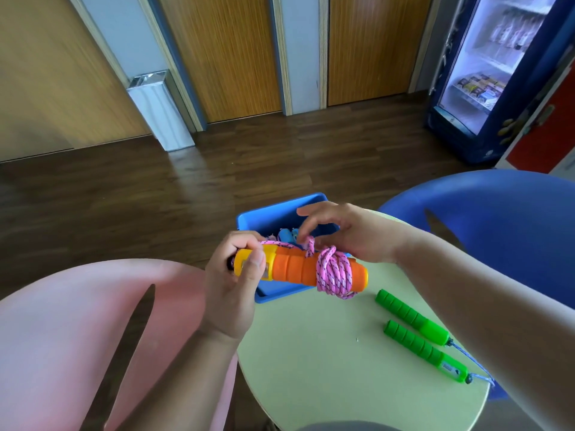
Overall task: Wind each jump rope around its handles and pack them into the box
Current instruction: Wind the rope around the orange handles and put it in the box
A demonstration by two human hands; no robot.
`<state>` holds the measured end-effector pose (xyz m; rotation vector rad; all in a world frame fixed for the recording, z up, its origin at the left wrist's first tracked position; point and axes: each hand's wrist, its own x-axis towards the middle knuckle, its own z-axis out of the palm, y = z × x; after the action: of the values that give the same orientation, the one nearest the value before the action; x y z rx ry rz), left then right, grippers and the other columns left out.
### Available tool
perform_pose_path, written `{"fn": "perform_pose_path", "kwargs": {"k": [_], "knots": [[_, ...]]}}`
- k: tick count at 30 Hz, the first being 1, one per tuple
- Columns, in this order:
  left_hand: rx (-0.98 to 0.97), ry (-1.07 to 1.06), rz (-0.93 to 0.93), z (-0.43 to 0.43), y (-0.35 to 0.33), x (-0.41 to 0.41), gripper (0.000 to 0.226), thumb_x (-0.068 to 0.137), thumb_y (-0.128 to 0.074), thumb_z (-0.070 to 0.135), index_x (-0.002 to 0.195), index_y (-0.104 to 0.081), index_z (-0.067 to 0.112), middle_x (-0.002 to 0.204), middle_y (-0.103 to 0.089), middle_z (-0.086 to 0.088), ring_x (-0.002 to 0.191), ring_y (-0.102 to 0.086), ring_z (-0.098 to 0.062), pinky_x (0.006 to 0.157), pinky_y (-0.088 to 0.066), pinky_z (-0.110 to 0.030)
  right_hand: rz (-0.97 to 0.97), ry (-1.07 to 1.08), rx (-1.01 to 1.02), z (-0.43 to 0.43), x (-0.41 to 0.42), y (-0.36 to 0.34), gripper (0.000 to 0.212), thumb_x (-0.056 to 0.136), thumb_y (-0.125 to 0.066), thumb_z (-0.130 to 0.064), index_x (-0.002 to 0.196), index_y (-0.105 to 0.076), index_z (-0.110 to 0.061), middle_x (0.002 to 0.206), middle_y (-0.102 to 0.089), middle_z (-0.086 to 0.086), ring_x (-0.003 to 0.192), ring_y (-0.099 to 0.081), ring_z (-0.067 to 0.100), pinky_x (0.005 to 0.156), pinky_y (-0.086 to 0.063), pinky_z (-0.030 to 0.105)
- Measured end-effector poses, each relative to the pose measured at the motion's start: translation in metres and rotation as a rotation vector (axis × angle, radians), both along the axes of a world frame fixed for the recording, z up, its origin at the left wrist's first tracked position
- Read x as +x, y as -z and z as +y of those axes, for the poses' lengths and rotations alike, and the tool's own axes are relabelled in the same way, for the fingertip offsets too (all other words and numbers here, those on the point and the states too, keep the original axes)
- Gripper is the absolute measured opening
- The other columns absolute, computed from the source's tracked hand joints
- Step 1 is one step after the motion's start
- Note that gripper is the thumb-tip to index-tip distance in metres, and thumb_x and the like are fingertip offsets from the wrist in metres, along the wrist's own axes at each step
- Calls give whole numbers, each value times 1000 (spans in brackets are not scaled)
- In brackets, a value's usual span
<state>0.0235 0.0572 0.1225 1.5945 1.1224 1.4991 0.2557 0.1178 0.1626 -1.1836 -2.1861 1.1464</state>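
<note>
Item: one jump rope, part-wound. The orange handles [306,269] were ribbed foam grips with a yellow counter end, two held together side by side and lying roughly level. The pink rope [333,270], braided with dark flecks, was coiled in several turns around the handles near their far, right-hand end, with one strand running along the top back toward the yellow end and a small loop standing up above the coil.

Container: the blue box [249,219], an open plastic bin, stood on the pale green surface [326,353] directly behind and under the held rope. Inside it lay a blue item [287,235] and a scrap of pink; the rest was hidden by the hands.

Grasp: the left hand [231,281] gripped the yellow end, its fingers [245,241] curled over the top and the thumb pressed on the front. The right hand [351,234] sat above the coil, its fingers [311,209] bent down to pinch the raised loop, the forefinger lifted.

Also held on the surface: a pair of green handles [413,318], lying parallel to the right of the box, a thin blue cord [476,359] trailing from their ends off the edge.

Adjacent: a pink chair [77,321] at left, a blue chair [497,228] at right.
</note>
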Motion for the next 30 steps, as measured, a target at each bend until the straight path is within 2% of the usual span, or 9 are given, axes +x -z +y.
{"fn": "perform_pose_path", "kwargs": {"k": [2,6,10,12,15,19,22,27,30], "knots": [[1,-16,10,0,0,-2,28,93,-54,35,92,-60,8,98,-65,-3,80,-61,-22,72,-50,-33,-4,36,42,3,6,0,18,95,-70,-13,100,-73,-30,131,-62,-13,123,-47,-18,95,-35,0],[-2,-68,30,4,5,-8,20,93,-54,37,92,-61,19,90,-65,17,81,-59,-4,73,-49,-23,121,165,45,4,22,-2,11,91,-75,-8,98,-77,-15,92,-78,0,86,-72,12,83,-58,32],[-135,-152,-39,10,10,-11,19,91,-62,56,93,-65,37,92,-66,9,88,-67,-32,78,-58,-55,320,315,59,-9,38,-3,18,96,-65,2,102,-77,-9,72,-69,2,61,-63,14,64,-53,22],[-242,-137,-143,10,9,-3,24,86,-65,60,90,-66,36,90,-69,8,84,-71,-35,79,-61,-58,345,349,56,-20,39,4,20,98,-62,2,103,-77,-10,72,-68,1,61,-63,12,63,-51,20],[-420,-144,-289,13,12,13,31,78,-67,64,86,-67,34,85,-71,1,70,-70,-26,73,-62,-47,378,412,73,-36,33,17,24,98,-59,7,101,-76,-9,77,-69,-3,65,-65,11,64,-54,23],[-676,-82,-509,17,18,24,66,77,-69,76,107,-62,18,78,-65,-9,55,-60,-17,60,-60,-36,358,537,204,-46,33,27,37,93,-63,10,96,-78,-23,85,-69,5,67,-70,15,64,-58,33],[-779,-59,-520,19,17,29,65,74,-60,71,110,-63,18,72,-64,-6,50,-58,-13,57,-60,-34,308,551,304,-51,36,31,37,90,-65,10,98,-79,-24,85,-68,5,66,-68,18,61,-56,34],[-889,-162,-464,23,23,38,58,93,-53,70,120,-68,21,80,-70,-8,49,-60,-14,59,-61,-36,275,576,466,-62,24,36,27,87,-66,14,92,-78,-10,78,-65,-1,67,-62,8,63,-43,10],[-890,-181,-408,20,23,45,52,93,-50,73,112,-70,29,87,-75,-6,55,-63,-19,62,-61,-38,295,600,468,-64,21,37,19,87,-70,8,90,-78,-9,80,-67,-1,70,-66,12,64,-50,15]]}}
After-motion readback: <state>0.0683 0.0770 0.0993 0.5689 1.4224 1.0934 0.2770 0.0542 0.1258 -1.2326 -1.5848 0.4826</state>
